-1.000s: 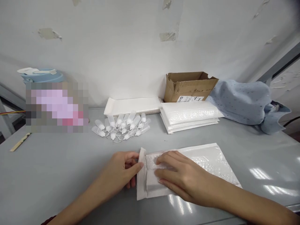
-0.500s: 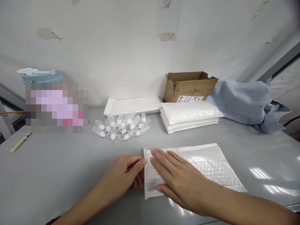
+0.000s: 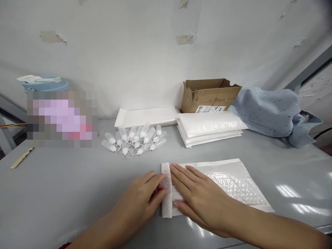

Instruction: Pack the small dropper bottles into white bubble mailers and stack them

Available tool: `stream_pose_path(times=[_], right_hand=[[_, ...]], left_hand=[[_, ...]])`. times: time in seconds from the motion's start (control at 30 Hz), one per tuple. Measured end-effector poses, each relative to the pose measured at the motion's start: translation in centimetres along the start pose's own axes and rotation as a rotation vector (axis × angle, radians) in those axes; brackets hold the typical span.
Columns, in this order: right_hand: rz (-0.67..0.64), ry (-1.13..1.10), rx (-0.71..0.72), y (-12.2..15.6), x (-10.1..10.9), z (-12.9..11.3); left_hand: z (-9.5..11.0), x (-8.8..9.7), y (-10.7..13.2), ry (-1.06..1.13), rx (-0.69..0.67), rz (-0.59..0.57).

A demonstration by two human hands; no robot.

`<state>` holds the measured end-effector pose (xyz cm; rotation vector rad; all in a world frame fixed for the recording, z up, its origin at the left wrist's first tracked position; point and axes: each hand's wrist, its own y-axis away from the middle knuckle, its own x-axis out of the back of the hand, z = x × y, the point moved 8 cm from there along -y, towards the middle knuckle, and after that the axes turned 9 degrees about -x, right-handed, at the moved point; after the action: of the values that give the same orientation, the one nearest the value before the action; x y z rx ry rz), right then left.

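A white padded bubble mailer (image 3: pixel 234 180) lies flat on the grey table in front of me. Its flap (image 3: pixel 166 207) is folded over along the left end. My left hand (image 3: pixel 149 195) has the flap by its edge, with the thumb and curled fingers pressing it over. My right hand (image 3: pixel 201 197) rests on the mailer just beside the flap, fingers stretched out and flat, palm down. Part of the mailer is hidden under that hand.
Several small clear squeeze bottles with white caps (image 3: pixel 136 138) lie behind the mailer. Further back are a stack of bubble mailers (image 3: pixel 211 126), another white stack (image 3: pixel 147 117), an open cardboard box (image 3: pixel 214 95), blue cloth (image 3: pixel 267 112) and a blue lid (image 3: pixel 46 84).
My left hand has moved slightly right and turned the flap over onto the mailer's left end. The right hand has stayed nearly in place.
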<state>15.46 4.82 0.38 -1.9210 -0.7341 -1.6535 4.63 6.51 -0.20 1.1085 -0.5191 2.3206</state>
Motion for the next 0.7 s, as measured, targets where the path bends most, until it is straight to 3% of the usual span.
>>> stream_pose_path(times=[0.17, 0.33, 0.5, 0.7], right_hand=[[0.043, -0.036, -0.036, -0.1, 1.0, 0.2], [0.129, -0.061, -0.040, -0.2, 1.7, 0.3], [0.149, -0.054, -0.023, -0.2, 1.9, 0.1], [0.171, -0.041, -0.010, 0.0, 2.0, -0.1]], left_hand=[[1.2, 0.0, 0.1, -0.298, -0.243, 0.105], [2.6, -1.1, 0.4, -0.586, -0.452, 0.154], [2.7, -1.8, 0.4, -0.697, -0.486, 0.121], [1.7, -2.0, 0.3, -0.644, -0.423, 0.025]])
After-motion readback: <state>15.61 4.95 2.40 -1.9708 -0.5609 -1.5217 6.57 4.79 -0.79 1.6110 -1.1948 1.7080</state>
